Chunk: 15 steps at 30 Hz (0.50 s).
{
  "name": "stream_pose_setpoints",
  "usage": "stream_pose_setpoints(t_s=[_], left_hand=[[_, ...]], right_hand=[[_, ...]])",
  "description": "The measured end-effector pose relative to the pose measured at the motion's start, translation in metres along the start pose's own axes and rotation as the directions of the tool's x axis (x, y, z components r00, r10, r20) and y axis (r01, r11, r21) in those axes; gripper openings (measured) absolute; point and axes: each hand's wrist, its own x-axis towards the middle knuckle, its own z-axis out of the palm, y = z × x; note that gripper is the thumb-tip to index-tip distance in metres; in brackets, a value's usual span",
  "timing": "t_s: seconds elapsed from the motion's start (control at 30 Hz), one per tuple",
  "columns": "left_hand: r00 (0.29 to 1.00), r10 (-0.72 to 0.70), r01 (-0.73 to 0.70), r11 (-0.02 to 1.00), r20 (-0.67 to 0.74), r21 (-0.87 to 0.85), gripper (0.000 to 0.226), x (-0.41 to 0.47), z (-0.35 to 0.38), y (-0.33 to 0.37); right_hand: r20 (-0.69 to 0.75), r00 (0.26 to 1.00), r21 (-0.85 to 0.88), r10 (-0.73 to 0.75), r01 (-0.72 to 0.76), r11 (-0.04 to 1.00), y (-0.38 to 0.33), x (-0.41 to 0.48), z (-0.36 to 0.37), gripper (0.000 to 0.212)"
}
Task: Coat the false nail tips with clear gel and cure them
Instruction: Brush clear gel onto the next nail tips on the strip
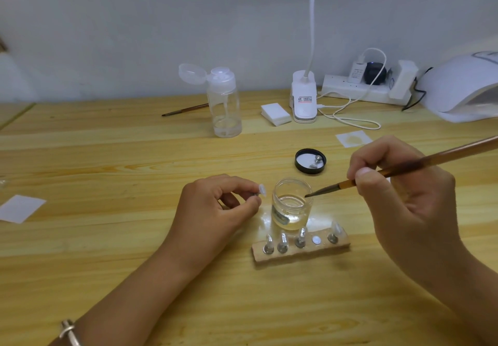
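Note:
My left hand (215, 205) pinches a small metal stand with a clear false nail tip (262, 190) on it, just left of the open glass jar of clear gel (291, 205). My right hand (404, 192) grips a brown brush (377, 173), and its dark bristle tip sits over the jar's right rim. In front of the jar lies a wooden holder (301, 251) carrying several nail tips on metal stands, with one round magnet spot bare. The white curing lamp (463, 87) stands at the far right.
The jar's black lid (310, 161) lies behind the jar with a small metal piece in it. Further back are a clear pump bottle (225, 103), a second brush (186, 110), a pad stack (275, 114), a desk lamp base (304, 100), a power strip (361, 87) and loose cables. White pads lie at left (20, 208) and right (353, 138).

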Motion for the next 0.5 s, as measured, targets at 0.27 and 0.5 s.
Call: stream_pose_setpoints(t_s=[0.27, 0.5], left_hand=[[1.0, 0.004, -0.004, 1.0, 0.002, 0.002, 0.017, -0.0003, 0.0, -0.0015], [1.0, -0.004, 0.004, 1.0, 0.002, -0.005, 0.015, -0.0004, 0.0002, -0.0013]], right_hand=[[0.01, 1.0, -0.035, -0.006, 0.007, 0.999, 0.0002, -0.0009, 0.0004, 0.015], [0.003, 1.0, -0.052, -0.013, 0.013, 0.999, -0.0002, -0.0011, -0.0002, 0.014]])
